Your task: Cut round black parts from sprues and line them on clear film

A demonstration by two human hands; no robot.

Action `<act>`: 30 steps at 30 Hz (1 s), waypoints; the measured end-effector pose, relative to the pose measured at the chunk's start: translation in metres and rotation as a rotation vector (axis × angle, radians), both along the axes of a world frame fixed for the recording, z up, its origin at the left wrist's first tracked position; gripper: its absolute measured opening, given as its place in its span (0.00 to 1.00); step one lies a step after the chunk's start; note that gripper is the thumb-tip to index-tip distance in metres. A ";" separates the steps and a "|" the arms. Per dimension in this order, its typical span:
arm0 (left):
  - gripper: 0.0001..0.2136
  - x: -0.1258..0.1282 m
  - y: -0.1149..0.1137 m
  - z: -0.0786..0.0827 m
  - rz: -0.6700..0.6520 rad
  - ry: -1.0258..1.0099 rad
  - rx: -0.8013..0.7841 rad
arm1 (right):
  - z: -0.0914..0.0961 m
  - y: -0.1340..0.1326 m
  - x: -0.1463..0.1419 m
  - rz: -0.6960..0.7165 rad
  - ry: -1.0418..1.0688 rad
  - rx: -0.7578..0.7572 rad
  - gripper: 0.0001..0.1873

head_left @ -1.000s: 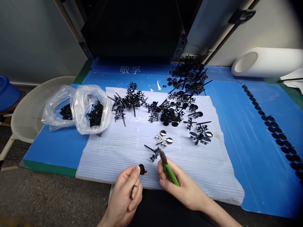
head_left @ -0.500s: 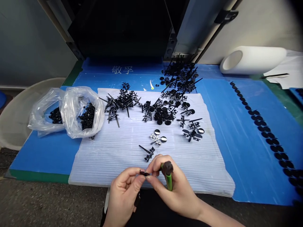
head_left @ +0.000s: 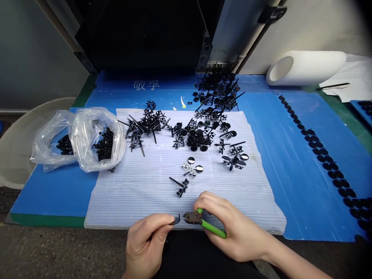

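Between the thumb and forefinger of my left hand [head_left: 149,238] is a small black plastic disc [head_left: 176,221], seen nearly edge-on, with a thin stub sticking up. My right hand [head_left: 229,223] is wrapped round green-handled side cutters [head_left: 212,228]. Their dark jaws point left and stop just short of the stub. Beyond my hands, on the ribbed white foam sheet [head_left: 130,201], lie a black plastic sprue [head_left: 182,188] and a shiny sprue with two discs [head_left: 191,166].
Heaps of black sprues [head_left: 149,124] and discs [head_left: 199,139] cover the sheet's far half. Two clear bags [head_left: 97,112] of small black parts stand left. Black discs [head_left: 322,159] form rows on the right, near a white foam roll [head_left: 308,68].
The cutters have swung from upright to pointing left, their jaws now facing the disc. My right fingers have come away from the disc, which stays in my left hand.
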State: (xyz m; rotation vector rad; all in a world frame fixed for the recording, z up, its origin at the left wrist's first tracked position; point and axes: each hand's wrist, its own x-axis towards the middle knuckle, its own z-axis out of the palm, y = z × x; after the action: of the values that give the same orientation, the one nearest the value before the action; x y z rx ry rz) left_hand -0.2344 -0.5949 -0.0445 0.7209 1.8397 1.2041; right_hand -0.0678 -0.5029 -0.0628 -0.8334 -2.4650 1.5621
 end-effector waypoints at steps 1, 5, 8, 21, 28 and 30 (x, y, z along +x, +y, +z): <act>0.16 0.000 -0.001 -0.002 -0.008 0.015 0.034 | 0.002 0.001 0.002 0.027 -0.019 0.005 0.20; 0.19 -0.002 -0.007 -0.024 -0.092 0.214 0.368 | 0.007 0.005 0.007 0.115 -0.054 0.023 0.23; 0.16 -0.009 -0.010 -0.037 -0.324 0.383 0.594 | 0.007 0.008 0.009 0.175 -0.054 0.044 0.23; 0.11 -0.016 -0.005 -0.030 -0.594 0.748 0.685 | 0.008 0.015 0.022 0.265 -0.074 0.073 0.24; 0.09 -0.016 0.000 -0.012 -0.729 0.901 0.618 | 0.008 0.016 0.025 0.287 -0.075 0.070 0.25; 0.09 -0.016 0.001 -0.009 -0.734 0.914 0.624 | 0.008 0.017 0.026 0.296 -0.079 0.065 0.25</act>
State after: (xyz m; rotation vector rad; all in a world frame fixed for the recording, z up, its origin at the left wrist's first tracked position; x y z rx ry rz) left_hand -0.2499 -0.5937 -0.0534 2.3563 1.5143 0.9767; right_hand -0.0415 -0.4858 -0.0551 -0.5499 -2.7857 1.5486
